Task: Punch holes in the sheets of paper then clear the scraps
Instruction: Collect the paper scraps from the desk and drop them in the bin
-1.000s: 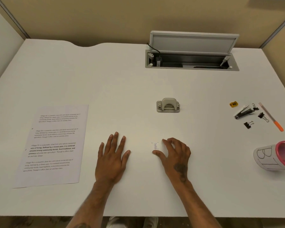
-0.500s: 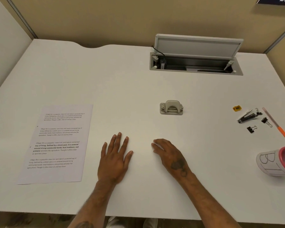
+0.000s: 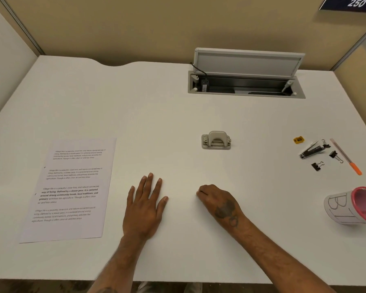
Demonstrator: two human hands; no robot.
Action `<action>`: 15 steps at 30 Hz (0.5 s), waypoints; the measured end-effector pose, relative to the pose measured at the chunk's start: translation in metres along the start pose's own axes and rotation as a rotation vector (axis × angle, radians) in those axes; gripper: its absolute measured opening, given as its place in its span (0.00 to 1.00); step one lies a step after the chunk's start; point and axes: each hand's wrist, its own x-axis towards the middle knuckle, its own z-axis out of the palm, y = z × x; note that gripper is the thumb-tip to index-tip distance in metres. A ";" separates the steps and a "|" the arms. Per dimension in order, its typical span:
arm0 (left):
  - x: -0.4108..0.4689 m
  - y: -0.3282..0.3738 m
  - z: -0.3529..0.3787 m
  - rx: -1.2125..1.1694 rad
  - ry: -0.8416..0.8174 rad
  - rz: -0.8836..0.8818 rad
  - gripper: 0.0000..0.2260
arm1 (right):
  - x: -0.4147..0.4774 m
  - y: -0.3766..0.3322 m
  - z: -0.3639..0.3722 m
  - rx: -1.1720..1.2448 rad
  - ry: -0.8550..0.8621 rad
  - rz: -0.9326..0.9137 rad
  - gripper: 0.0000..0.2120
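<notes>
A printed sheet of paper lies flat at the left of the white desk. The small grey hole punch stands at the desk's middle, untouched. My left hand rests flat on the desk, palm down, fingers spread, to the right of the sheet. My right hand sits below the punch with its fingers curled into a fist on the desk, closed at the spot where the small paper scraps lay; the scraps are hidden inside it.
A pink-rimmed cup wrapped in lettered paper lies on its side at the right edge. Above it lie binder clips, a metal clipper, an orange-tipped pen and a yellow sharpener. An open cable box sits at the back.
My right hand slid left over the small pile of scraps and its fingers curled shut; the scraps are no longer visible. The left hand stayed flat.
</notes>
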 end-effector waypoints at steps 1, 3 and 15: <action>0.000 0.000 0.000 -0.004 0.001 0.000 0.27 | 0.001 0.003 0.001 -0.056 0.004 -0.015 0.13; 0.000 0.000 0.000 -0.007 0.002 0.000 0.27 | 0.001 0.002 -0.001 -0.186 0.054 -0.054 0.15; 0.000 0.000 0.000 -0.019 -0.009 -0.004 0.27 | -0.002 0.000 0.022 -0.005 0.345 0.072 0.13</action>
